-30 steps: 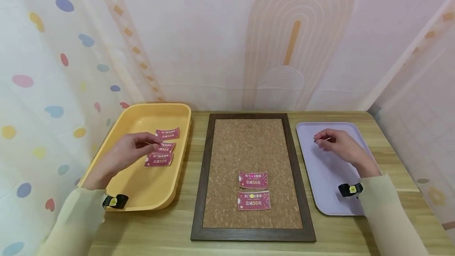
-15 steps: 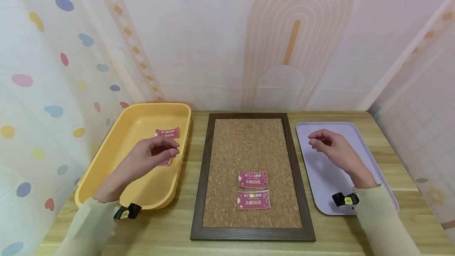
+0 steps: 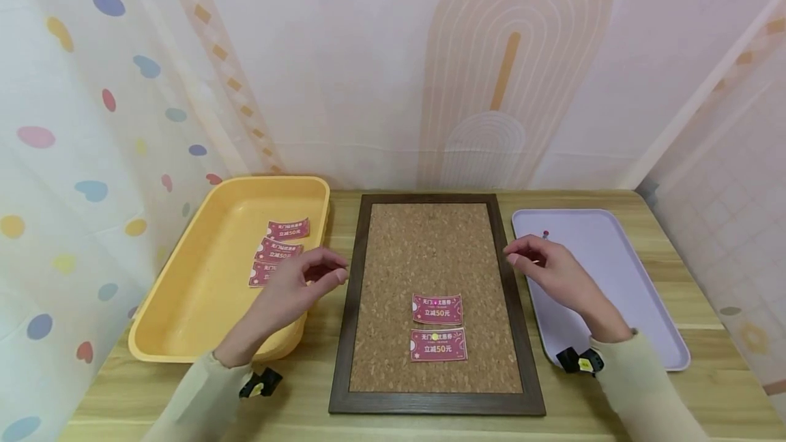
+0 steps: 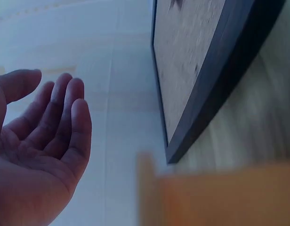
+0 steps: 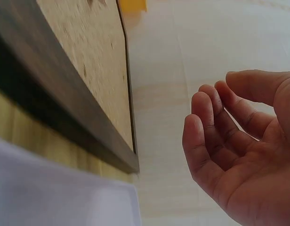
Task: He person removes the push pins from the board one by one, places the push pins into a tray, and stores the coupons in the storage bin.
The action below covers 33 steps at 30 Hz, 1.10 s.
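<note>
My left hand (image 3: 288, 295) hovers over the yellow tray's right edge, fingers loosely bent and holding nothing; the left wrist view shows its palm (image 4: 46, 146) bare. Beneath and behind it, three pink printed cards (image 3: 288, 229) lie in the tray, the nearest partly covered. Over the purple tray's left side, my right hand (image 3: 559, 275) is also empty, its thumb apart from the fingers (image 5: 194, 132). Just behind it is a small red pin (image 3: 546, 233). The framed cork board (image 3: 430, 244) bears two similar cards (image 3: 437, 314), one with a pink pin (image 3: 435, 302), the nearer with a yellow pin (image 3: 434, 337).
On the wooden table (image 3: 319, 387) the deep yellow tray (image 3: 202, 292) stands left of the board and the shallow purple tray (image 3: 620, 278) stands right. A patterned curtain (image 3: 356, 74) hangs behind the table and along its sides.
Both hands have moved inward toward the board, the left rightward and nearer, the right leftward. The tray's cards show more fully than half a second ago, and the red pin has come into view.
</note>
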Each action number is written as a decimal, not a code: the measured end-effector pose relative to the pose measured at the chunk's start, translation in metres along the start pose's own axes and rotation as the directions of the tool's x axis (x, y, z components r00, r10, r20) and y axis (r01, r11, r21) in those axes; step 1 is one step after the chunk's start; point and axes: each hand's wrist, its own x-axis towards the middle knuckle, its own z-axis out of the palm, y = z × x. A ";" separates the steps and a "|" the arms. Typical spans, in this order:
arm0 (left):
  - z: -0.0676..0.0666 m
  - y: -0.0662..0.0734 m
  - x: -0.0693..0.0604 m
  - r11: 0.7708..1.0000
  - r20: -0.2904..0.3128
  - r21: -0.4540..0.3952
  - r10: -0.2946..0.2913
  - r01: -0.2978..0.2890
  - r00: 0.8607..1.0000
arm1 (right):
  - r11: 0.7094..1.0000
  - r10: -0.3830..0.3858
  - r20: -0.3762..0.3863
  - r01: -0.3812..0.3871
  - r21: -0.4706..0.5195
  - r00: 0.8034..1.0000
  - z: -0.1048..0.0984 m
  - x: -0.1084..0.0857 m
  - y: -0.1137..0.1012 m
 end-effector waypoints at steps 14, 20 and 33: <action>0.046 0.009 0.007 0.997 0.072 -0.055 -0.045 0.049 0.996 | 0.999 -0.034 0.115 0.031 0.027 0.993 0.030 0.002 -0.017; 0.060 0.009 0.009 0.998 0.110 -0.060 -0.010 0.017 0.994 | 0.997 -0.067 0.140 0.061 0.041 0.988 0.040 0.005 -0.022; 0.080 0.009 0.016 1.000 0.139 -0.003 -0.021 0.022 0.990 | 0.998 -0.070 0.211 0.069 0.011 0.975 0.057 0.010 -0.030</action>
